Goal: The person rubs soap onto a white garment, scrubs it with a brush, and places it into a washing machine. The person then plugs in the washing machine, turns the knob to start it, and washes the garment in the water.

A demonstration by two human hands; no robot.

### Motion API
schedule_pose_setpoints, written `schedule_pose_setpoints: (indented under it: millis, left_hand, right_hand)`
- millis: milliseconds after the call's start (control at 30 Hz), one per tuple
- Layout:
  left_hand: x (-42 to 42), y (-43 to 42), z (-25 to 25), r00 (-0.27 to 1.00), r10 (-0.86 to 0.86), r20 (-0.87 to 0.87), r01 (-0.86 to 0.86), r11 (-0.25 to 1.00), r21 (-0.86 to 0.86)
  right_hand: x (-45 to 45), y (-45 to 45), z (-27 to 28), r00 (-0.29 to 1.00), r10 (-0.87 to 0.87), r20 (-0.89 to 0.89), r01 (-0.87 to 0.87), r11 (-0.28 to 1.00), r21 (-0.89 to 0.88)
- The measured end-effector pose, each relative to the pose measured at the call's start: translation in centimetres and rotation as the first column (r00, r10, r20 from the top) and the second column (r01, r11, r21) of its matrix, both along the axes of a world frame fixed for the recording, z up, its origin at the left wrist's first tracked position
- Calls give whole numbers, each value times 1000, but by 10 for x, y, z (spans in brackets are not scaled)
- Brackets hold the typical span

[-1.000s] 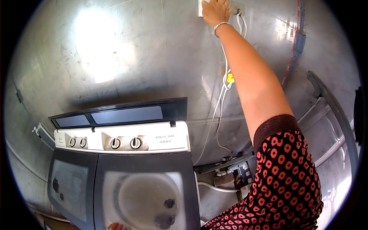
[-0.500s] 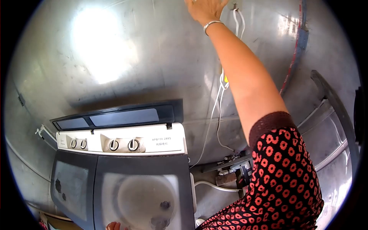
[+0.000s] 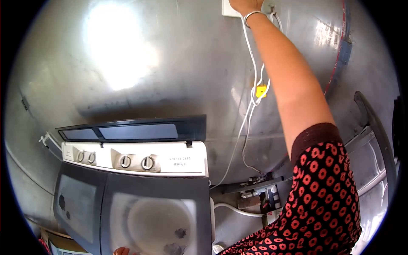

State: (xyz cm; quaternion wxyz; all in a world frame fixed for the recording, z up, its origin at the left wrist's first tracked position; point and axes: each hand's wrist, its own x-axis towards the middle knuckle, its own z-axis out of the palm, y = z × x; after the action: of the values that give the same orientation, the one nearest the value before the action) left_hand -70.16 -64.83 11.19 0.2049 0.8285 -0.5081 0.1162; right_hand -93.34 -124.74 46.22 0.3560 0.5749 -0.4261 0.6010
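Observation:
My right hand [image 3: 246,6] reaches up to a white wall socket plate [image 3: 230,9] at the top edge; its fingers are cut off by the frame. White cords [image 3: 253,68] hang down the wall beside the wrist, knotted near a yellow piece [image 3: 261,91]. At the bottom edge, the fingertips of my left hand [image 3: 123,251] rest on the see-through lid [image 3: 157,221] of a twin-tub washing machine. The machine's white control panel [image 3: 182,160] has several knobs, and a dark flap stands raised behind it.
A metal wall [image 3: 182,72] rises behind the machine. To the machine's right lie a white hose [image 3: 238,208], a reddish block [image 3: 249,202] and clutter on the floor. A dark curved frame [image 3: 378,127] stands at the far right.
My right hand first moved left in view, then back right and higher, its fingers now out of frame. A white cord now shows running down from beside that hand.

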Motion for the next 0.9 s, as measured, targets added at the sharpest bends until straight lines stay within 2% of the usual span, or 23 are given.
schedule_pose_setpoints:
  millis: [67,100,133,200,333,400,433,467,533,567,600,633,700,767,800,833,867,900]
  left_hand:
    - [0,-9,-8,1000,-6,-23,6,1000,-6]
    - [0,-8,-12,1000,-11,-20,11,1000,-15]
    - [3,-4,-9,1000,-13,3,13,1000,-18]
    - [-1,-5,-8,1000,11,4,-11,1000,3]
    - [-1,-4,-8,999,-15,32,16,1000,-22]
    - [8,3,-16,999,27,42,-32,993,110]
    - [7,5,-16,1000,17,-5,-17,999,51]
    - [2,4,-19,998,5,-59,-6,1000,-8]
    - [-1,-3,-17,1000,-16,-2,16,995,-103]
    - [6,4,-21,998,-6,-60,7,1000,8]
    - [3,-1,-23,1000,-8,10,9,997,-76]
    - [4,0,-22,1000,-21,22,22,998,-66]
    - [6,1,-24,1000,-18,23,19,998,-55]
    - [9,3,-26,998,-38,43,41,997,-69]
    - [11,4,-29,998,-40,48,43,997,-72]
    - [11,4,-29,998,-36,47,39,997,-66]
    - [11,5,-29,999,-31,45,33,998,-60]
    - [9,5,-26,998,-38,54,42,997,-60]
  right_hand:
    - [1,17,-1,1000,4,4,-4,1000,-1]
    - [3,7,1,999,-20,44,23,997,-74]
    - [8,8,-1,999,-9,51,12,998,-55]
    - [4,20,2,999,17,33,-20,994,106]
    - [-5,3,-10,998,64,-14,-64,997,-40]
    - [-9,9,-24,974,21,-226,-42,995,-85]
    - [-4,29,-23,987,107,-121,-101,994,51]
    - [1,35,-23,985,121,-120,-116,992,48]
    - [4,44,-42,955,135,-263,-145,989,-20]
    - [12,51,-55,949,161,-271,-167,986,3]
    - [20,62,-76,911,191,-366,-229,972,-61]
    - [31,75,-102,862,223,-455,-305,946,-114]
    - [52,117,-161,615,585,-529,-546,800,250]
    - [64,179,-228,343,758,-555,-672,611,419]
    - [67,210,-257,261,757,-599,-664,591,458]
    - [63,246,-271,97,851,-517,-614,459,642]
    - [64,272,-282,19,870,-493,-546,423,724]
    - [68,288,-292,-32,919,-393,-515,322,794]
